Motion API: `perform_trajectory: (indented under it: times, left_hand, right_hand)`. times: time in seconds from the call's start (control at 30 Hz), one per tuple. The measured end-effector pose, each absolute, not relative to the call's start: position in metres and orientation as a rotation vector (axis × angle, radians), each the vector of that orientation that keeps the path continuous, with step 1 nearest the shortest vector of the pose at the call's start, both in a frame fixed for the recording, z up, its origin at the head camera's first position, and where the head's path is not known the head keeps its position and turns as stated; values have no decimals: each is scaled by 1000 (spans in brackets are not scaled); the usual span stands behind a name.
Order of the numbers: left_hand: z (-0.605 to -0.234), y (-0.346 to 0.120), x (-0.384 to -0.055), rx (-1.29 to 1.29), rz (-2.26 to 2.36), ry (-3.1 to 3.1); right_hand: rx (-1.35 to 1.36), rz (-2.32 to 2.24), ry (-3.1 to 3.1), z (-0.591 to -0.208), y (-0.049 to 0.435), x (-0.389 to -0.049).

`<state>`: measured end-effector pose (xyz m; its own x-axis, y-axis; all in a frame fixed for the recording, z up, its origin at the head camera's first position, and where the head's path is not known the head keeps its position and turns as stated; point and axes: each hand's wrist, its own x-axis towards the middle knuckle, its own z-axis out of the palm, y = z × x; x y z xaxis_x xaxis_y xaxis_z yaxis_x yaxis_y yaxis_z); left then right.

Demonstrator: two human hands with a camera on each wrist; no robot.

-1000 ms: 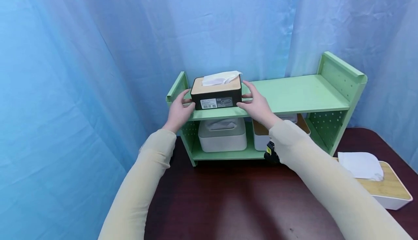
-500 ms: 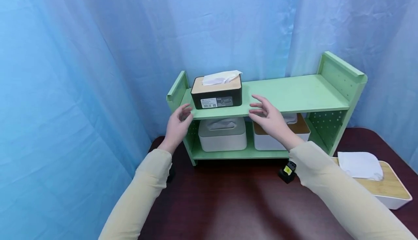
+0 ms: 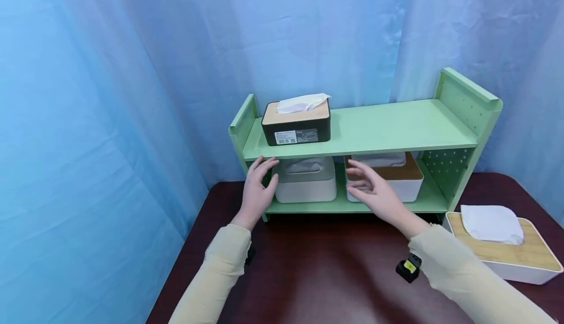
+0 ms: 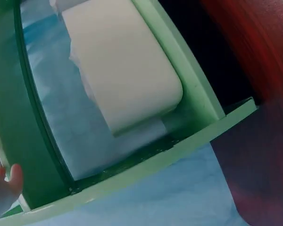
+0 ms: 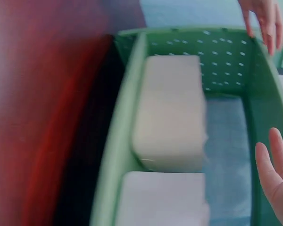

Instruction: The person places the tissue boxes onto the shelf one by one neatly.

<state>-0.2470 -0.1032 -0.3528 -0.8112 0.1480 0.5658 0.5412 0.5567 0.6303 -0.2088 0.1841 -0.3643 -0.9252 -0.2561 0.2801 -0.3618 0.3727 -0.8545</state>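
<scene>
On the left of the green shelf's upper board stands a black tissue box (image 3: pixel 296 131) with a pale wood lid and a white tissue sticking out. My left hand (image 3: pixel 257 194) is in front of the shelf, below that box, fingers spread and holding nothing. To its right my right hand (image 3: pixel 376 193) hovers with loosely bent fingers, likewise holding nothing. Behind the hands, on the lower board, sit a white tissue box with a grey lid (image 3: pixel 306 187) and a white one with a brown wood lid (image 3: pixel 403 177). The right wrist view catches both hands beside the shelf.
The green shelf (image 3: pixel 396 127) has raised side panels and stands on a dark red-brown table (image 3: pixel 326 270). At the right edge lies another white tissue box (image 3: pixel 511 255) with a bamboo lid and a folded tissue. Blue curtains (image 3: pixel 185 59) hang behind and left.
Both hands have let go of the black tissue box's sides and drawn back, down and toward me. The box stays on the upper board. The head view has shifted slightly.
</scene>
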Motion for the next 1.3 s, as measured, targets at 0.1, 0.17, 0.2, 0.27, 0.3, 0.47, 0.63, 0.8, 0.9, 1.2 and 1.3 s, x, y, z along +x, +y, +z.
perform_trajectory:
  times: [0.1, 0.17, 0.2, 0.27, 0.3, 0.47, 0.63, 0.8, 0.9, 1.2, 1.3]
  left_hand:
    - [-361, -98, -241, -613, -1121, -2366]
    - [-369, -95, -236, -627, -1123, -2386]
    - [-373, -93, -233, -631, -1128, -2390]
    - [-383, -91, -228, -635, -1142, -2382]
    - [-388, -90, -226, -636, -1148, -2382]
    - [-412, -81, -212, -672, -1148, -2391]
    - [-428, -74, -199, -694, -1144, -2504]
    - [-441, -64, -192, -723, -1109, -2631]
    - [-447, -59, -188, -731, -1091, -2669]
    - [-462, -42, -175, -704, -1129, -2757]
    - [-465, -39, -174, -712, -1099, -2772]
  right_hand:
    - [591, 1606, -2518, -380, 188, -199]
    - [596, 1614, -2513, -390, 192, -193]
    - [594, 1617, -2514, -395, 194, -191]
    - [581, 1618, -2518, -403, 198, -186]
    - [571, 1619, -2522, -407, 200, -185]
    - [522, 1575, -2540, -427, 216, -174]
    - [487, 1498, -2567, -445, 235, -159]
    - [492, 1429, -2538, -460, 254, -148]
    - [521, 1418, -2495, -469, 266, -142]
    - [443, 1254, -2505, -486, 322, -120]
    - [415, 1209, -2459, -486, 342, -118]
